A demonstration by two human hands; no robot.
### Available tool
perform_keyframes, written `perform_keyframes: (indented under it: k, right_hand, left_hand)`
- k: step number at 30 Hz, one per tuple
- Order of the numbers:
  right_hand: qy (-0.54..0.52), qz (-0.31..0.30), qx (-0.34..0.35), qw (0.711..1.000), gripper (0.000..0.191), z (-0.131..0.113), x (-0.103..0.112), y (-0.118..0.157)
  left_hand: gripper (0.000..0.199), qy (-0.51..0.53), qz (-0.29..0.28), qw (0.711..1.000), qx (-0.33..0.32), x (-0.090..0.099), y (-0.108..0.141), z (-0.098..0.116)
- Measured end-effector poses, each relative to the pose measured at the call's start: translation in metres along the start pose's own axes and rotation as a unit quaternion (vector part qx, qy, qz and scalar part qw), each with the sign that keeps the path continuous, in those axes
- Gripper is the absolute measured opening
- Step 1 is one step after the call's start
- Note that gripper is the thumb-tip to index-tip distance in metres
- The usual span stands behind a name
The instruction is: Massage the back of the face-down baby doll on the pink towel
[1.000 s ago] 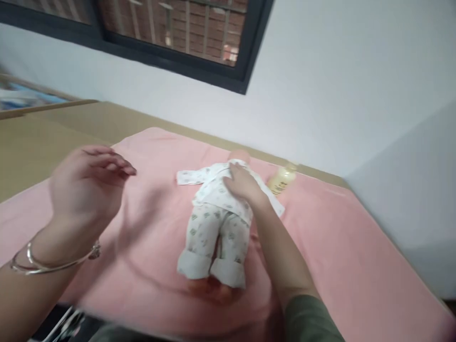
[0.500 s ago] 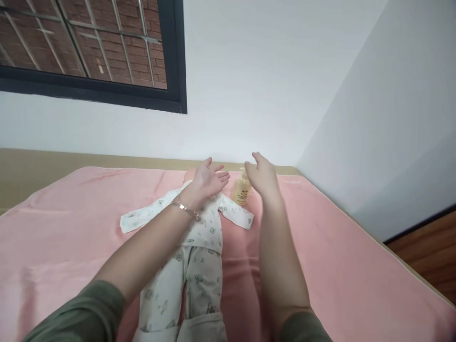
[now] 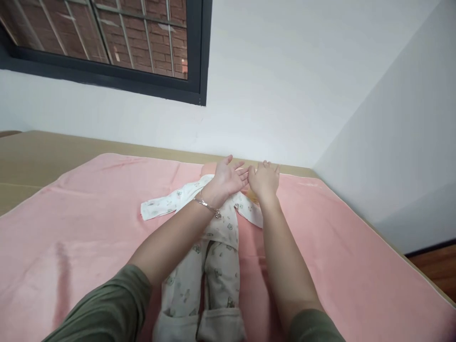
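My left hand (image 3: pixel 230 179) is palm up with its fingers spread, above the chest of a doll-like figure in a white printed top (image 3: pixel 223 221) and matching trousers (image 3: pixel 221 275). The figure lies on its back, its head (image 3: pixel 208 169) mostly hidden behind my left hand and wrist. My right hand (image 3: pixel 264 180) is over a yellowish pump bottle (image 3: pixel 252 196), back of the hand towards me and fingers stretched forward. That hand covers the pump and most of the bottle, so contact is hard to judge. Its thumb side comes close to my left fingertips.
A pink sheet (image 3: pixel 103 228) lies under the figure, over a tan surface (image 3: pixel 42 152). Behind stands a white wall (image 3: pixel 263 85) with a dark-framed window (image 3: pixel 197 71) at upper left. Another wall (image 3: pixel 402 156) rises along the right side.
My right hand has moved closer to my left and turned palm down over the bottle, now largely hiding it. My left hand stays palm up. The view has shifted slightly left.
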State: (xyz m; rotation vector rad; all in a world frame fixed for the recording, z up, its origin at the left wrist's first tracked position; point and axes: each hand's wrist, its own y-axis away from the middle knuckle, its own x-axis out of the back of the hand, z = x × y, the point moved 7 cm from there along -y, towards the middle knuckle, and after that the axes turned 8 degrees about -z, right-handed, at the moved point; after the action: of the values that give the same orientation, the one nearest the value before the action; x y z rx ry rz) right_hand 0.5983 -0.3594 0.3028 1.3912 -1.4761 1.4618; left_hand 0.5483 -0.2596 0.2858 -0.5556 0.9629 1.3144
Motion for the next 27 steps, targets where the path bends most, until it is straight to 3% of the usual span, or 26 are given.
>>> perform_keyframes:
  k: [5, 10, 15, 22, 27]
  right_hand:
    - [0.019, 0.022, -0.005, 1.0, 0.063, 0.002, -0.006, -0.006]
    - [0.007, 0.019, -0.029, 0.999, 0.063, 0.004, -0.01, -0.011]
    - [-0.001, 0.013, -0.037, 0.999, 0.062, 0.005, -0.012, -0.01]
    - [0.009, 0.009, -0.045, 0.999, 0.058, 0.003, -0.01, -0.009]
    - [-0.006, -0.017, -0.04, 0.999, 0.058, 0.005, -0.009, -0.006]
  left_hand:
    - [0.065, -0.003, 0.027, 1.0, 0.014, 0.015, 0.066, 0.019]
    - [0.064, 0.004, 0.011, 1.0, -0.027, 0.015, 0.112, 0.042]
    - [0.057, -0.028, -0.017, 0.997, -0.073, 0.003, 0.145, 0.061]
    - [0.048, -0.096, -0.047, 0.972, -0.209, -0.003, 0.189, 0.091]
    - [0.047, -0.124, -0.02, 0.957, -0.261, 0.001, 0.201, 0.099]
